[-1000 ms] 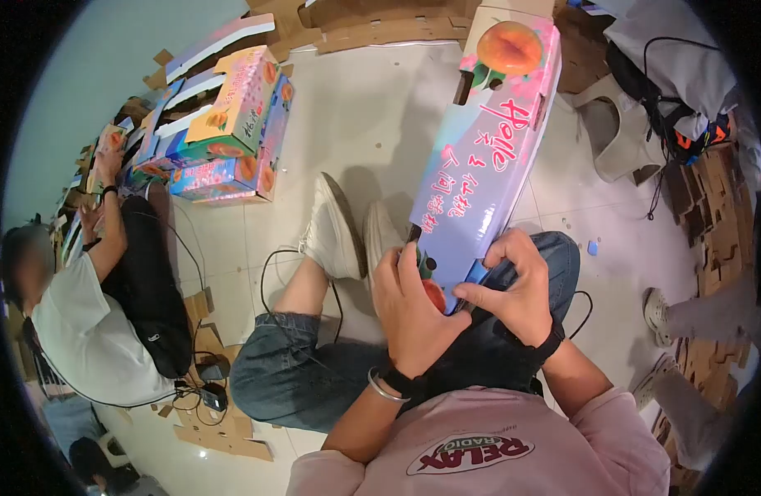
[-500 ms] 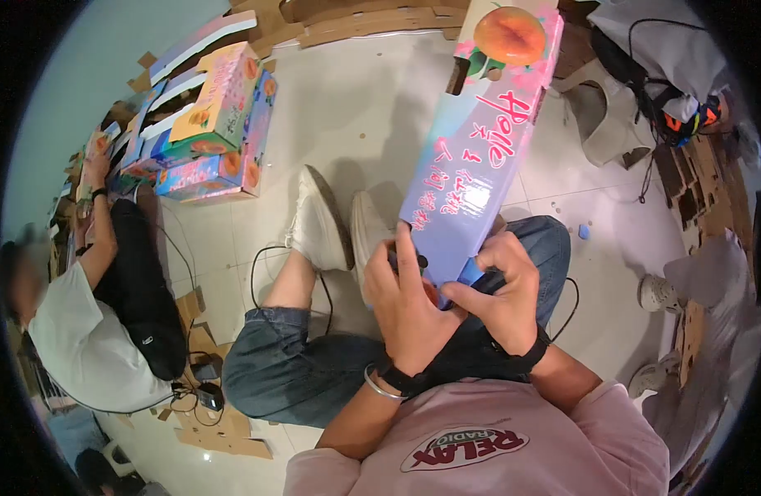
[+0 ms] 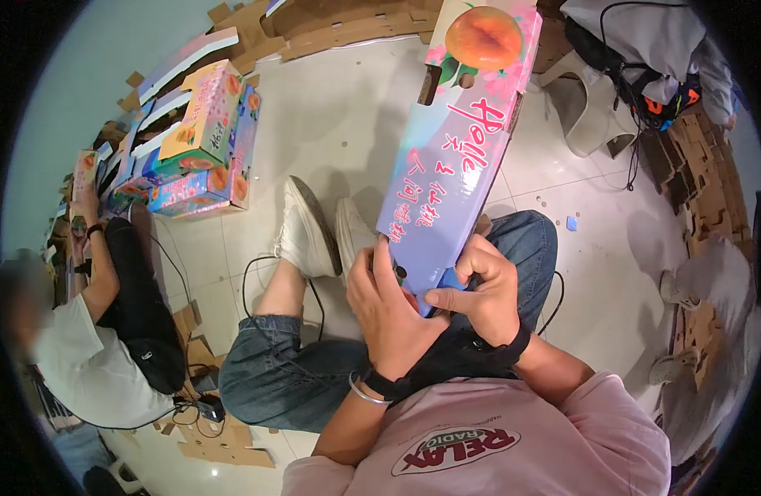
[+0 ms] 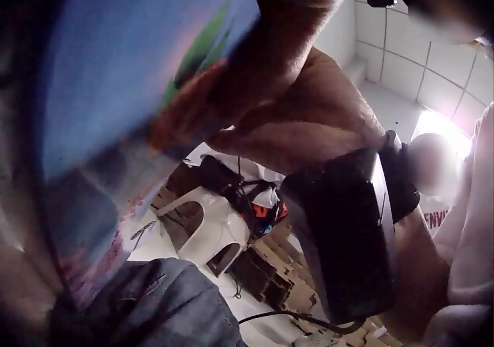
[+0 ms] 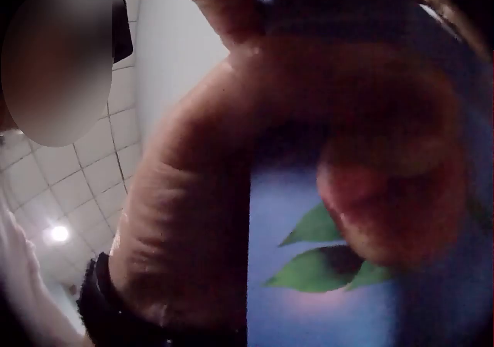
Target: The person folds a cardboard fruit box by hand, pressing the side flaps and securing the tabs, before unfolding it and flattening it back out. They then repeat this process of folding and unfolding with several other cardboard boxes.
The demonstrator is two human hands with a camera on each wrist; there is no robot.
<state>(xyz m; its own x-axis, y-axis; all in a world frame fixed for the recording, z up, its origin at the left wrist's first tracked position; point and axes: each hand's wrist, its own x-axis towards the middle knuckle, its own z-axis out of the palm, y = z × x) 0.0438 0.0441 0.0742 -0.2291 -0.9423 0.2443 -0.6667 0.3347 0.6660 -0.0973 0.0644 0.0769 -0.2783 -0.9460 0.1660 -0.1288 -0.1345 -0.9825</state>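
A long cardboard fruit box (image 3: 459,165), printed with a peach and red lettering, slants away from my lap in the head view. My left hand (image 3: 389,310) grips the near end, its fingers along the left edge. On the right corner of that same end, my right hand (image 3: 484,293) pinches with the thumb on top and fingers curled by a small blue flap (image 3: 451,279). The left wrist view has the box's blue side (image 4: 100,92) close up. A printed peach with green leaves (image 5: 324,270) fills much of the right wrist view; the fingertips there are dark and blurred.
Folded peach boxes (image 3: 203,124) are stacked on the floor at the left, close to a seated person (image 3: 91,347) handling another box. A white stool (image 3: 591,107) with bags stands at the right. Flattened cardboard (image 3: 719,182) lines the edges, and black cables (image 3: 207,409) lie by scraps.
The head view has shifted, so the box and surroundings sit farther left. Both hands stay at the box's near end, and more of the blue flap shows beside the right fingers.
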